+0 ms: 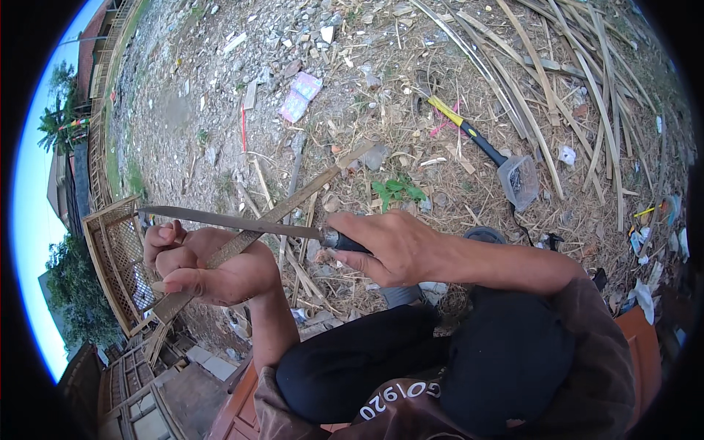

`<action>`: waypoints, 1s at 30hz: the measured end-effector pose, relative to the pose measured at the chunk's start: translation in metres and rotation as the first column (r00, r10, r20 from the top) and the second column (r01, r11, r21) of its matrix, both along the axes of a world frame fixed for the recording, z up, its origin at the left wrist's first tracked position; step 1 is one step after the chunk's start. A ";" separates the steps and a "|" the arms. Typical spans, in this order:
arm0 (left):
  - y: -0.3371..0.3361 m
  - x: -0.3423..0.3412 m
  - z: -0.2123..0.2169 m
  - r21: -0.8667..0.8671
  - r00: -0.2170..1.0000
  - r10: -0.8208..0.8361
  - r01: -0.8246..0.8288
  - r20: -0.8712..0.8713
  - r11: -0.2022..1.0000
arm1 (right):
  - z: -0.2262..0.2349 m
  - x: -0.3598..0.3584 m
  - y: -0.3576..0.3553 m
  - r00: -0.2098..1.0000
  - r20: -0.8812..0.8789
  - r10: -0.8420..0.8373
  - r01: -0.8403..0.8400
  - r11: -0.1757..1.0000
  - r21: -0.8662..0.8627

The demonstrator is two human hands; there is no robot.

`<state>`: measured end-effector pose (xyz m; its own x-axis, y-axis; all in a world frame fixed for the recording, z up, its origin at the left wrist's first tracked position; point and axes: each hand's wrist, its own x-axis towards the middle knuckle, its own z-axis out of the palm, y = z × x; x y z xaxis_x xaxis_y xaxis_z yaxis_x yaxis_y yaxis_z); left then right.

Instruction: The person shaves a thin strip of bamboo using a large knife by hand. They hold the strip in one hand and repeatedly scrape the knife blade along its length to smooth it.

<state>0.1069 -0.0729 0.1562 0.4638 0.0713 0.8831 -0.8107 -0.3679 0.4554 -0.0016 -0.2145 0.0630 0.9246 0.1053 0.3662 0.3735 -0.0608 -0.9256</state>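
The work looks to be mid-stroke rather than near an end: a long knife blade (227, 218) lies across a bamboo strip (271, 215), its edge against the strip's upper face just above the left hand (209, 271). How much of the strip is already pared cannot be told; its far end, reaching up and away from the left hand toward the littered ground (220, 95), looks flat and even, while the part below the left hand is in shadow.

The right hand (389, 246) is closed tight round the knife's dark handle (345, 242), knuckles up, to the right of the strip. The left hand is curled shut on the strip, fingers wrapped under it and the thumb pressed along it, just below where blade and strip cross.

Beyond the strip, to its upper right, lie a yellow-and-black handled hammer (469, 132) and a heap of split bamboo slats (557, 81).
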 end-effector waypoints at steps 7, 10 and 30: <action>0.001 0.001 -0.001 -0.042 0.999 0.028 -0.029 -0.021 0.999 | -0.030 0.007 -0.015 0.966 -0.255 -0.043 -0.014 0.975 -0.220; 0.001 0.006 0.002 0.039 0.997 0.062 -0.064 0.049 0.997 | -0.041 0.001 -0.003 0.939 -0.341 -0.050 -0.031 0.974 -0.226; 0.003 0.014 -0.005 -0.113 0.999 0.030 -0.028 0.019 0.993 | -0.014 0.032 -0.014 0.960 -0.281 -0.010 -0.070 0.959 -0.274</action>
<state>0.1213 -0.0701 0.1514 0.4422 0.1841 0.8778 -0.8098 -0.3387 0.4790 0.0301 -0.2286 0.0485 0.9797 0.1949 0.0477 0.1102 -0.3237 -0.9397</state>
